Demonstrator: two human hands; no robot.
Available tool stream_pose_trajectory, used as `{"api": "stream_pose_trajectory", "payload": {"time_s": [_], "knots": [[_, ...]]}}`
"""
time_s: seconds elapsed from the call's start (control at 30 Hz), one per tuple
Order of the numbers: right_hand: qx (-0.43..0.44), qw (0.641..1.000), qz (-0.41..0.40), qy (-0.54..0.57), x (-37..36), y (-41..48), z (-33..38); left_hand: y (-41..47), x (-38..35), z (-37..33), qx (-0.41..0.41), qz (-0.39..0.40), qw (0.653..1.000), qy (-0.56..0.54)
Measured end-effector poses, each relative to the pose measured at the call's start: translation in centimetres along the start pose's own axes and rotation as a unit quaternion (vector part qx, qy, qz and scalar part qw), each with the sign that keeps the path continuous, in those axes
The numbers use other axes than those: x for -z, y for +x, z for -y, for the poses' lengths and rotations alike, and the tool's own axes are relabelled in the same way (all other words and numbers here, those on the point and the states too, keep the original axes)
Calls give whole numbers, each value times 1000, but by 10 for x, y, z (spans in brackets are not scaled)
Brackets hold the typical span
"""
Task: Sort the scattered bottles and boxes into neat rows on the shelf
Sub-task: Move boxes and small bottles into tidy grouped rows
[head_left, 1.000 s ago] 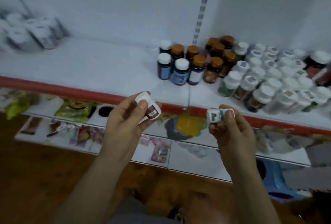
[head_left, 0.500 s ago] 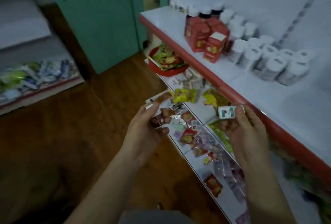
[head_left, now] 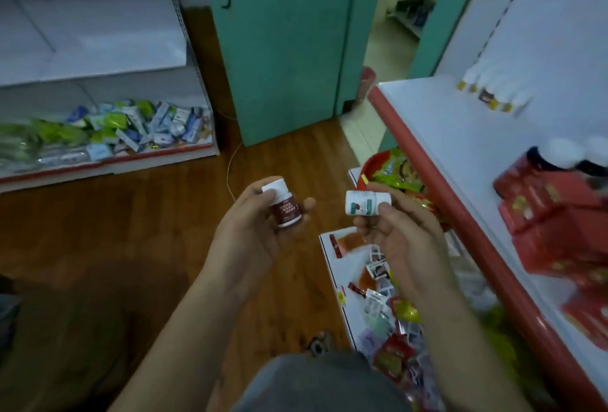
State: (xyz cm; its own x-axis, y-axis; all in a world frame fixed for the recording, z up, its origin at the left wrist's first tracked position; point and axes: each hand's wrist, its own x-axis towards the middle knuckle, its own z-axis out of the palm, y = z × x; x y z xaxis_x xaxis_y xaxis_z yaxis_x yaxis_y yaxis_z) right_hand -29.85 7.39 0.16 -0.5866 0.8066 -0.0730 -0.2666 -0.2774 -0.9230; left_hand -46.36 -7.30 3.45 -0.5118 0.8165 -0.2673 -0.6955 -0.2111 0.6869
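Two bottles are held above the floor [head_left: 131,230] beside the shelf [head_left: 444,135]: left grip [head_left: 250,234] curls round an upright maroon-labelled bottle [head_left: 285,211], right grip [head_left: 406,240] pinches a green-labelled bottle [head_left: 363,203] sideways. Red boxes [head_left: 552,214] on the shelf are blurred and cut off

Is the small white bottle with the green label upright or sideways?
Sideways: the white green-labelled bottle lies level in the right hand.

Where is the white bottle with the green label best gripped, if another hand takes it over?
Grip the white bottle round its labelled left end, coming from the left. It lies sideways, and the right hand pinches it near its right end, so the left end stands free. The left hand holds the dark red bottle, so that probably goes down first.
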Motion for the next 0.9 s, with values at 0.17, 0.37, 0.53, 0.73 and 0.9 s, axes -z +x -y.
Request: {"api": "stream_pose_trajectory", "payload": {"time_s": [0.17, 0.37, 0.53, 0.73, 0.9], "knots": [[5, 999, 31, -24, 1, 115, 41, 104, -27, -31, -36, -1, 999, 38], [87, 987, -116, -67, 48, 178, 63, 234, -83, -26, -4, 69, 990, 119], [127, 933, -337, -16, 91, 206, 62, 342, -153, 6, 118, 209, 963, 121], [158, 844, -512, 19, 125, 242, 81, 428, -224, 38, 228, 322, 896, 205], [161, 800, -571, -91, 135, 280, 94, 467, -248, 47, 290, 382, 854, 204]]}}
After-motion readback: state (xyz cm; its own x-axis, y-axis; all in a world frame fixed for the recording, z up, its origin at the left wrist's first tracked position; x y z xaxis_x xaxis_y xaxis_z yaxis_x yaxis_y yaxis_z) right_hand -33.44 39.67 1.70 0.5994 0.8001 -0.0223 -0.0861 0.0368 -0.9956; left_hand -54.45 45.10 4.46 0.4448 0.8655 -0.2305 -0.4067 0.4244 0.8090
